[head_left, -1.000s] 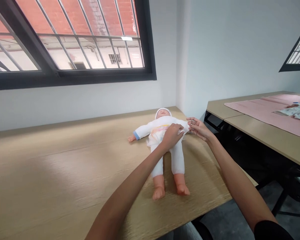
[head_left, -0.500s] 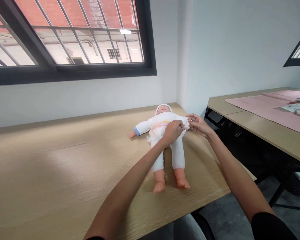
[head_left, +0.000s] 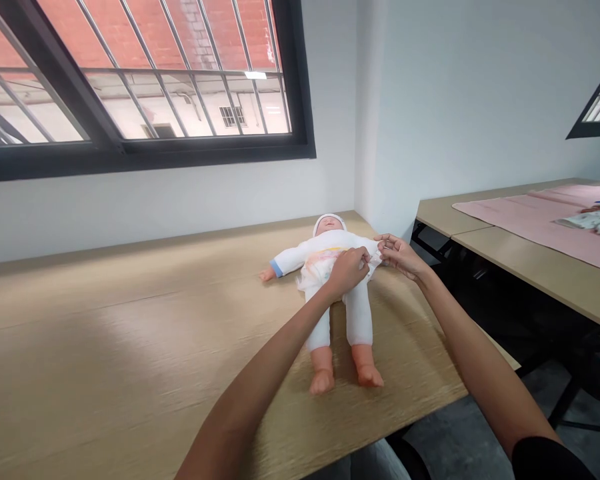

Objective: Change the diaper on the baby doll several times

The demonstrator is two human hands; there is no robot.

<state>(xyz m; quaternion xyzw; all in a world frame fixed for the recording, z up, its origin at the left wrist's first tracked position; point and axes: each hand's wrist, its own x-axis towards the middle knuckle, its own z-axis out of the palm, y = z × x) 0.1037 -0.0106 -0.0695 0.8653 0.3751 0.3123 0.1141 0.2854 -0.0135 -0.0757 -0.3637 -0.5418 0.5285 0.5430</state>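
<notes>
A baby doll (head_left: 361, 320) in a white outfit and white cap lies on its back, feet toward me and arms spread. Around its hips is a white diaper (head_left: 316, 268) with a pale printed front and a yellow strip at the waist. My left hand (head_left: 349, 270) lies over the diaper's front, its fingers pinched at the right side edge. Just right of it, my right hand (head_left: 401, 257) has thumb and fingertips closed on the white side of the diaper, by the doll's sleeve. The doll's hand on that side is hidden behind my fingers.
The doll lies near the right end of a wooden table (head_left: 130, 347) against the wall. Across a gap on the right stands another table (head_left: 530, 267) with a pink mat (head_left: 525, 217) and a patterned cloth (head_left: 597, 219). A barred window (head_left: 180, 80) is above left.
The whole view has shifted slightly, with the scene sitting a little lower. Both hands stay at the diaper's right side, with only slight finger movement.
</notes>
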